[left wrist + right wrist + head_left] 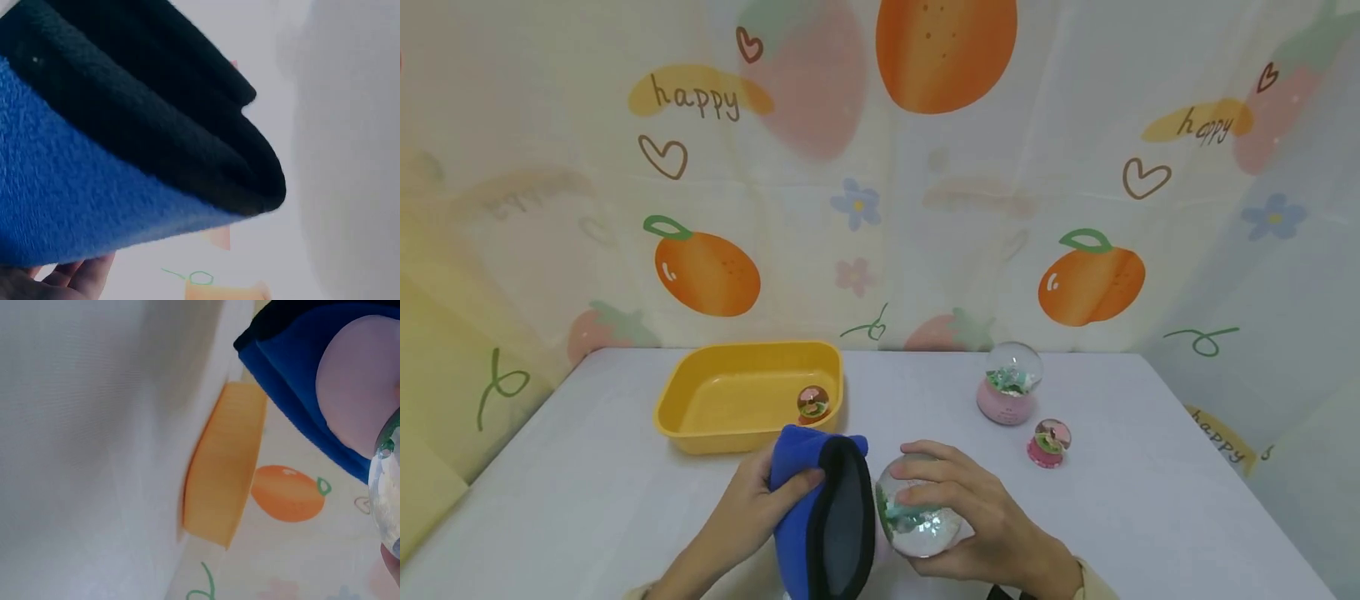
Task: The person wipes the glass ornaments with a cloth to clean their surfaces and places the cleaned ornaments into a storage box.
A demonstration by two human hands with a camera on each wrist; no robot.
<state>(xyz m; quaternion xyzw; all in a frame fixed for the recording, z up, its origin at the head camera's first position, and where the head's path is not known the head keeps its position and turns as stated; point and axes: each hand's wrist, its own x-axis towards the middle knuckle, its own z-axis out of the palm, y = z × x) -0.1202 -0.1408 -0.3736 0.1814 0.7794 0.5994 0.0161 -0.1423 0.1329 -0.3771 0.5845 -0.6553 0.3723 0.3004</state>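
My left hand (748, 504) grips a folded blue fleece cloth (793, 533) with black trim and a grey inner face, thumb on the near side. It looks like a cleaning mitt, though its full shape is hidden. Fingers and thumb of my right hand (992, 521) curl round the clear ball of a large snow globe (921, 537) with green and silvery bits inside. The globe is tilted, close beside the cloth's right edge. Its pink base (356, 387) shows in the right wrist view in front of the blue cloth. The cloth (94, 187) fills much of the left wrist view.
A yellow tray (722, 408) at the back left holds a small snow globe (813, 404) in its right corner. On the right stand a pink-based snow globe (1006, 396) and a smaller red-based one (1048, 444). A fruit-printed curtain (925, 267) hangs behind the white table (587, 483).
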